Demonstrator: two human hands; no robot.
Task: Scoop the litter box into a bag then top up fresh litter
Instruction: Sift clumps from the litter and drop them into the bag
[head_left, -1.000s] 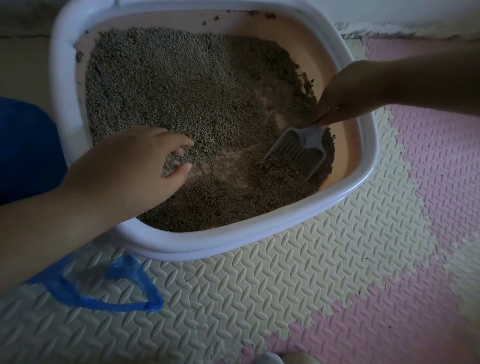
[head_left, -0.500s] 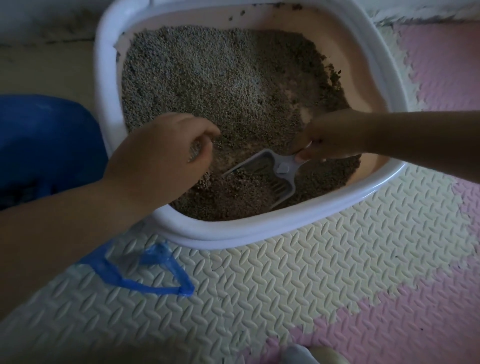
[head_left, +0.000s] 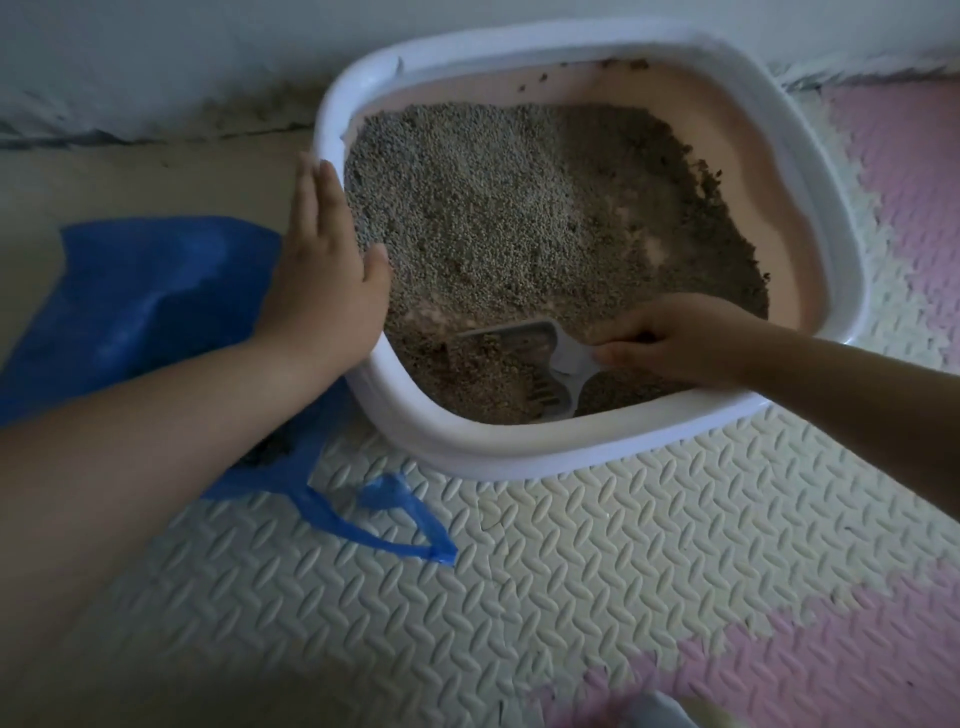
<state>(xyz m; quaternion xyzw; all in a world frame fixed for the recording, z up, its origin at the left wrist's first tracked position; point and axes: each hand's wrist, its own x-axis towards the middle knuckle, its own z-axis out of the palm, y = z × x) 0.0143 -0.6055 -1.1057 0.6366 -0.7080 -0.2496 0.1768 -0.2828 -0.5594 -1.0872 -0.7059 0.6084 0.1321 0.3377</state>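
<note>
Your left hand (head_left: 324, 270) has come out of the litter: a moment ago it was curled over the granules near the middle of the box, now it lies flat and open, fingers together, along the left rim of the litter box (head_left: 519, 457), thumb hanging over the inner edge. Read that as bracing the box, not sifting by hand. Your right hand (head_left: 670, 340) keeps its fingers closed around the handle of the grey slotted scoop (head_left: 524, 358), which has swung round and travelled toward the near wall; its blade now sits low in the litter (head_left: 493, 208) at the front of the box, partly buried and carrying a heap of darker, damper-looking grains. The pale bare streak of box floor behind it suggests a drag across the bottom. The blue plastic bag (head_left: 145, 301) lies just left of the box on the foam mat (head_left: 597, 571), partly under your left forearm, its handle loops trailing toward you; whether its mouth is open cannot be told from here. My judgement: the scoop is loaded but not yet lifted, so the next move is a raise and a carry leftward over the rim, and the bag will likely need opening with the free hand first. No fresh litter supply is in view.
</note>
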